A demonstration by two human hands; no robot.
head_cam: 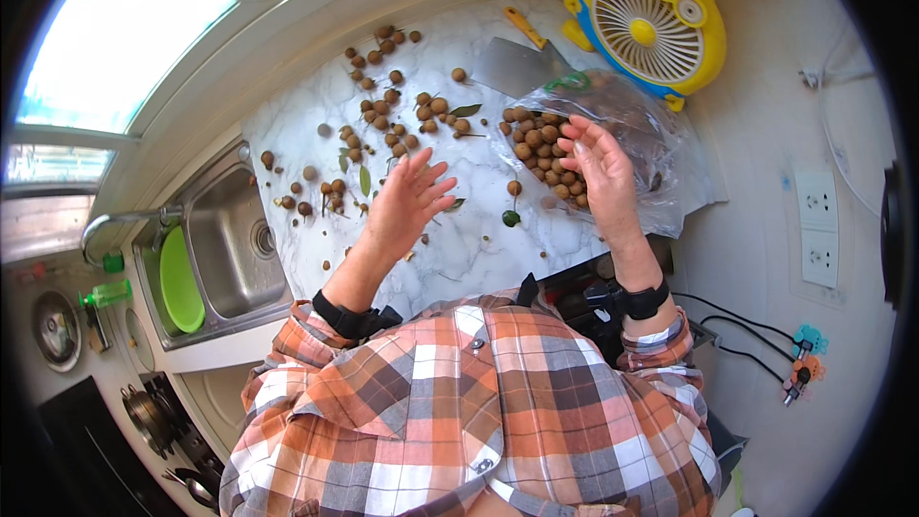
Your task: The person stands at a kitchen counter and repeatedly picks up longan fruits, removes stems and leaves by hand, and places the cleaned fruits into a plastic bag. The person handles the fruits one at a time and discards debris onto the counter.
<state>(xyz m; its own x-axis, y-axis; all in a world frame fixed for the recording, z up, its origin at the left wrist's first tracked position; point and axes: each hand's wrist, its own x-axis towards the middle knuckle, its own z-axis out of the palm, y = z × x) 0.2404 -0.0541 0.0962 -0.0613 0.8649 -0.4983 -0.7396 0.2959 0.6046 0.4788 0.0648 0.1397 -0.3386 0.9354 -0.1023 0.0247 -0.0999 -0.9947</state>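
Note:
My left hand (pixel 413 194) is raised over the marble-patterned counter (pixel 459 258), palm turned inward, fingers apart and nothing in it. Over the mouth of a clear plastic bag (pixel 646 179), my right hand (pixel 602 169) hangs with loosely curled, parted fingers, and no fruit shows in its grasp. Many round brown fruits, apparently longans (pixel 538 143), fill the bag's opening. More loose longans (pixel 380 111) lie scattered left of the bag, some still on short twigs. Between the hands sit one longan (pixel 514 187) and a small dark green round fruit (pixel 510 218).
A cleaver (pixel 520 64) with a yellow handle lies behind the bag, near a yellow and blue fan (pixel 646 29). Leaves (pixel 365 181) and twig bits dot the counter. The steel sink (pixel 230 258) at left holds a green basin (pixel 181 280). Wall sockets (pixel 817 230) are at right.

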